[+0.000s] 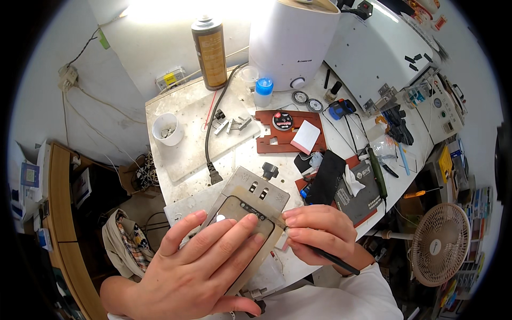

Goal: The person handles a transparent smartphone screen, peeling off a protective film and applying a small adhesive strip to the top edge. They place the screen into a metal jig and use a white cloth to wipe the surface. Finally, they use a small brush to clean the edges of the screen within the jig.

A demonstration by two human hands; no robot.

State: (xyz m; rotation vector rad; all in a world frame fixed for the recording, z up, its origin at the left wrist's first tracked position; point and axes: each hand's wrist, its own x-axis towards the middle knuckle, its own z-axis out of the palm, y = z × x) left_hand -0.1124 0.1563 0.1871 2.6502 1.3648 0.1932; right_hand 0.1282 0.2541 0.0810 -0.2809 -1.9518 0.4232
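Note:
A black-edged phone panel (233, 207) lies tilted on a metal clamping fixture (277, 198) with a black knob (270, 170) at its far end. My left hand (200, 266) rests flat across the panel, fingers stretched out and spread, covering much of it. At the panel's right edge, my right hand (322, 232) is closed in a pinch around a thin black-handled tool (337, 261). The tool's tip is hidden by the fingers, so its kind cannot be told.
Beyond the fixture are a power plug (214, 176), metal blocks (232, 126), a white cup (168, 129) and a spray can (209, 53). Rightward lie a brown holder (264, 144), a black phone (326, 178), a green pen-shaped tool (377, 173) and a fan (440, 244).

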